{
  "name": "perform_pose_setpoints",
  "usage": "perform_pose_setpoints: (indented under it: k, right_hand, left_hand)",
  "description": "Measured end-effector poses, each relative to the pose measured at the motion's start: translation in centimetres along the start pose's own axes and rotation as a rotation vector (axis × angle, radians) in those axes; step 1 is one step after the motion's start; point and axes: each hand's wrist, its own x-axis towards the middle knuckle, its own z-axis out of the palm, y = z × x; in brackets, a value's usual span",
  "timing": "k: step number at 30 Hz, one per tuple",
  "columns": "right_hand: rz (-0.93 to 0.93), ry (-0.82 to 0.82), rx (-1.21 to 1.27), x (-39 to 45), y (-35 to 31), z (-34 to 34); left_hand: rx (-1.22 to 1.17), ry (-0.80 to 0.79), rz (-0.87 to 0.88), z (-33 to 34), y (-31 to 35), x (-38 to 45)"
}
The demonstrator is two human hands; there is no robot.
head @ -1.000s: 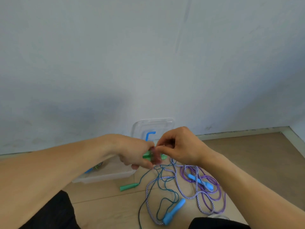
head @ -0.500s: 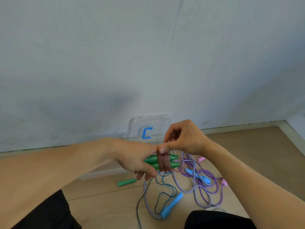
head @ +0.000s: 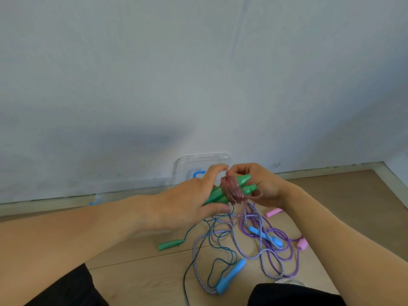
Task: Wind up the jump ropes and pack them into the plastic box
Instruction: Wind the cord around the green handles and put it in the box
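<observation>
Gripping green handles [head: 229,189], L hand [head: 187,206]; R hand [head: 262,186] pinching cord.

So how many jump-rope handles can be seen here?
7: two green handles in the hands, one green, two blue and two pink on the floor. Others may be hidden.

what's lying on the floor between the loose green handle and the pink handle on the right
In the head view, between green handle and pink handle: tangled rope loops and a blue handle.
</observation>
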Motion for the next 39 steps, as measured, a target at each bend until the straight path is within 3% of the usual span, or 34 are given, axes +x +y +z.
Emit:
perform_pose_setpoints:
  k: [12,21,27,33,39]
  right_hand:
    - [-0.059,0.013,0.059,0.3,0.0,1.7]
    - [-0.101,0.089,-0.095,-0.5,-1.0,2.7]
    - [-0.215,0.231,-0.3,-0.6,-0.7,3.3]
    - [-0.196,0.369,-0.434,-0.5,-0.8,3.2]
    - [-0.261,0.387,-0.502,-1.1,-1.1,3.5]
  left_hand:
    - [-0.486,0.188,-0.018,-1.1,-0.1,0.7]
    - [-0.392,0.32,-0.055,-1.3,-0.6,0.9]
    - [-0.352,0.267,0.029,-0.9,-0.2,0.6]
    - [-0.302,0.445,-0.029,-2.3,-1.1,1.6]
    - [-0.164,0.479,-0.106,-3.1,-2.5,2.1]
